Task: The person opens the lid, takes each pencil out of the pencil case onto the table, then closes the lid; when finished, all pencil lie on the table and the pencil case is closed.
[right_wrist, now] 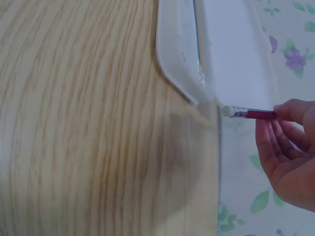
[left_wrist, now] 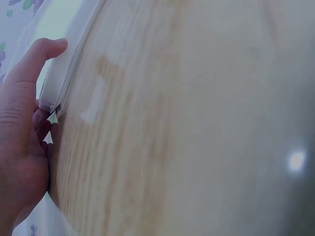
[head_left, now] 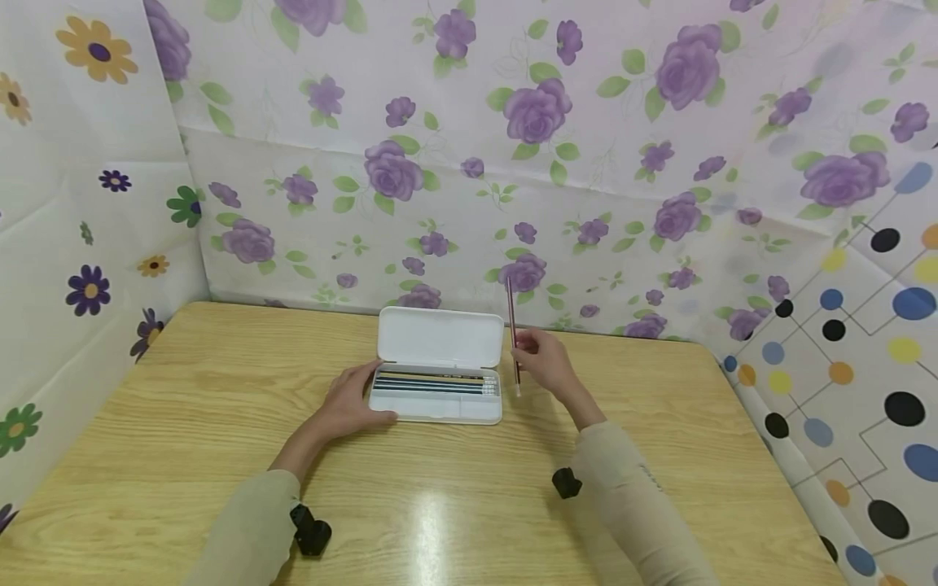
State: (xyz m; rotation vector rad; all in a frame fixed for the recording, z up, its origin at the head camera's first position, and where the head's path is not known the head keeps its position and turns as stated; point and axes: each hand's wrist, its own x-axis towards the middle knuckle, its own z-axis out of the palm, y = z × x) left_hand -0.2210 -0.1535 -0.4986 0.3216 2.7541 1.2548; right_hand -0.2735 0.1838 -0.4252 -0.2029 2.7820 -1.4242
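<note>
Head view: a red pencil (head_left: 511,313) lies just beside the right end of a white pencil case (head_left: 418,406), its eraser (right_wrist: 229,111) toward the wearer, apparently raised off the desk (head_left: 220,391). The right hand's (head_left: 545,361) grip is a narrow pinch, thumb and fingers on the shaft; the left hand (head_left: 348,407) clasps the case's left end, thumb at the front wall. The pencil is probably light and stiff, smooth enough to roll in a loose pinch, its lead brittle; mid-shaft seems the steadiest hold. The case, likely thin plastic, suits a hold at its side walls. The desk has pale wood grain and a glossy reflection; a floral sheet (head_left: 454,163) hangs behind, a dotted sheet (head_left: 843,334) at right.
</note>
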